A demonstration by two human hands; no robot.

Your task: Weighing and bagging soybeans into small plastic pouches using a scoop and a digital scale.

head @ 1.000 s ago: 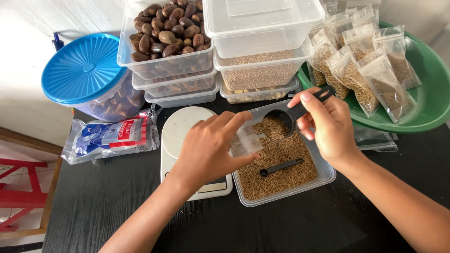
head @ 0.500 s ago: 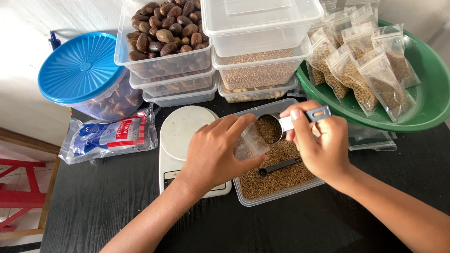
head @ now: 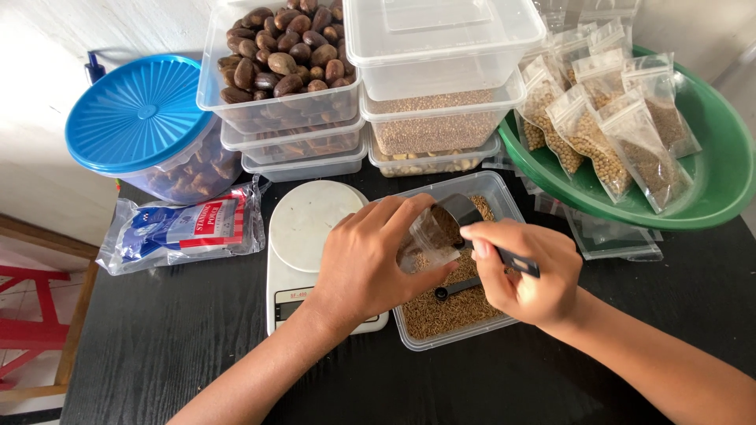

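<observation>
Clear plastic, thin and crinkled, makes up the small pouch (head: 429, 236) that the left hand (head: 370, 264) pinches between thumb and curled fingers. Its mouth is open and tipped toward a black measuring scoop (head: 461, 212), and a little brown seed shows through its lower part. The pouch hangs just above the near-left corner of the rectangular seed tub (head: 504, 197), which lies open and is filled with fine brown seeds. The right hand (head: 524, 271) is closed around the scoop's black handle, holding its bowl at the pouch's mouth. A second, smaller black scoop (head: 457, 289) lies on the seeds inside the tub. Touching the tub's left side is a white kitchen scale (head: 303, 228). Behind the tub stand stacked clear containers (head: 441, 86) of seeds and brown nuts, and to its right a green basin (head: 709, 157) holds filled, sealed pouches. Far left of the tub sits a blue-lidded round container (head: 142, 110).
</observation>
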